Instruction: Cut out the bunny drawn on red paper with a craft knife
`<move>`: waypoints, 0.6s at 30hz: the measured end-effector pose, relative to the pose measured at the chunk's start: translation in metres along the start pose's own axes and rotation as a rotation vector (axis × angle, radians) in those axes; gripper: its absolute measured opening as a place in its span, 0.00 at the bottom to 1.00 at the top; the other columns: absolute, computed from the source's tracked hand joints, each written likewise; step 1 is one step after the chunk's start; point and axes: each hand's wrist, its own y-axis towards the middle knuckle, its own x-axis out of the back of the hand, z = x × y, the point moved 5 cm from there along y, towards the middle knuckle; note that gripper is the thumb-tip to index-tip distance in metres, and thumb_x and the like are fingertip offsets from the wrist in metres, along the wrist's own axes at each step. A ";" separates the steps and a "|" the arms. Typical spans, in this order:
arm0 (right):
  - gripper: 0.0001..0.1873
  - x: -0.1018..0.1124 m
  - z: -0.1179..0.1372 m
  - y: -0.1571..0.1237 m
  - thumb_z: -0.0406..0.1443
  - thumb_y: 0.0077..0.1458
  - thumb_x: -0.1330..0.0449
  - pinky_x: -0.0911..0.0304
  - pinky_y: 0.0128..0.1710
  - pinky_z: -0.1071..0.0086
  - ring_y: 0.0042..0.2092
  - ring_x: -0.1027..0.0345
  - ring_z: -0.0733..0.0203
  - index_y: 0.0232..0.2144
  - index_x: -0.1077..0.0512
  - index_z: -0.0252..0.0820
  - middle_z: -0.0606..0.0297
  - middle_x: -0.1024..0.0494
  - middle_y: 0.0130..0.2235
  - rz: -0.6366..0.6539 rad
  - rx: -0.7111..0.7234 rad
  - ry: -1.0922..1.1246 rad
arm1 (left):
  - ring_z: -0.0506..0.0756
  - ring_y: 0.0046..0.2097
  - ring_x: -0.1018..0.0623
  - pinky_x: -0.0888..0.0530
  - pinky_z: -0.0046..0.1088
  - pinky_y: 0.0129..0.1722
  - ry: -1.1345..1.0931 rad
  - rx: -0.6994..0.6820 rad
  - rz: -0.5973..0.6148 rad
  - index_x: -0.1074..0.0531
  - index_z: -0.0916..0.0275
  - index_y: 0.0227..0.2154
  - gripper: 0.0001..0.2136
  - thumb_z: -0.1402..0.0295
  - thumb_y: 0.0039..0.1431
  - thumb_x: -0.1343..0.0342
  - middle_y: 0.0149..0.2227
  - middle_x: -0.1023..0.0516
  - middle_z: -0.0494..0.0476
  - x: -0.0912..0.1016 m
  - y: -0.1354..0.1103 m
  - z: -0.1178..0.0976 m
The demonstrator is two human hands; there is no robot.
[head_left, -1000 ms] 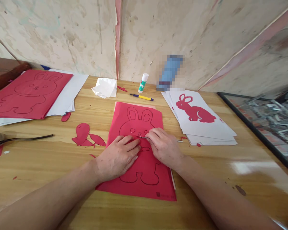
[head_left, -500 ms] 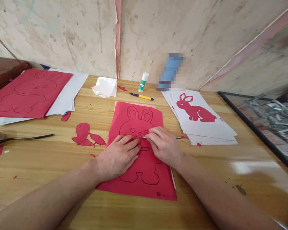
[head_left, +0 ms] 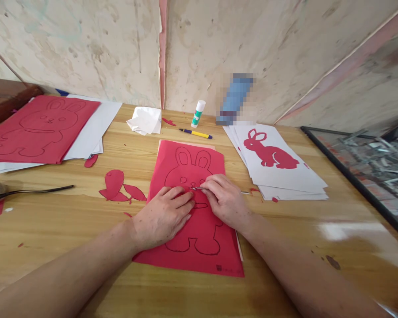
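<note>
A red paper sheet (head_left: pixel 199 265) with a rabbit outline drawn in dark lines lies on the table in front of me. My left hand (head_left: pixel 166 216) rests flat on its left half, fingers stretched toward the middle and pressing it down. From the right, my right hand (head_left: pixel 223 196) pinches a thin, silvery craft knife (head_left: pixel 245 192). Its tip touches the paper near the rabbit's mouth, and its back end sticks out past the hand. Pale sheets show at the red paper's edges. My hands cover parts of the rabbit's body.
Red paper scraps (head_left: pixel 114 185) lie left of the sheet. Beyond it are a yellow pen (head_left: pixel 196 134), a glue stick (head_left: pixel 198 114) and crumpled white paper (head_left: pixel 145 120). Red rabbit sheets (head_left: pixel 43 128) lie left; a cut-out rabbit (head_left: pixel 275 154) on white paper and a black-framed pane (head_left: pixel 358 181) are right.
The craft knife's back end has shifted a little and shows less width behind my right hand. My left hand and the sheet have stayed in place.
</note>
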 end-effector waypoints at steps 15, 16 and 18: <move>0.09 -0.008 0.001 0.012 0.30 0.58 0.47 0.38 0.36 0.69 0.38 0.33 0.61 0.35 0.27 0.43 0.62 0.27 0.34 0.054 -0.093 0.091 | 0.61 0.52 0.32 0.31 0.42 0.46 -0.026 0.020 0.019 0.30 0.65 0.46 0.12 0.69 0.66 0.56 0.51 0.28 0.61 -0.001 0.000 0.001; 0.10 -0.009 0.002 0.012 0.29 0.58 0.48 0.39 0.35 0.69 0.38 0.34 0.61 0.34 0.27 0.43 0.62 0.27 0.34 0.063 -0.078 0.065 | 0.61 0.52 0.32 0.31 0.42 0.46 -0.029 0.021 0.016 0.30 0.65 0.46 0.12 0.69 0.66 0.55 0.51 0.28 0.61 -0.001 0.000 0.001; 0.11 -0.011 0.003 0.013 0.27 0.57 0.49 0.40 0.34 0.69 0.37 0.35 0.60 0.33 0.27 0.42 0.62 0.27 0.34 0.075 -0.046 0.012 | 0.61 0.52 0.32 0.31 0.42 0.46 -0.031 0.020 0.017 0.30 0.65 0.46 0.12 0.69 0.66 0.56 0.51 0.28 0.62 -0.001 0.000 0.001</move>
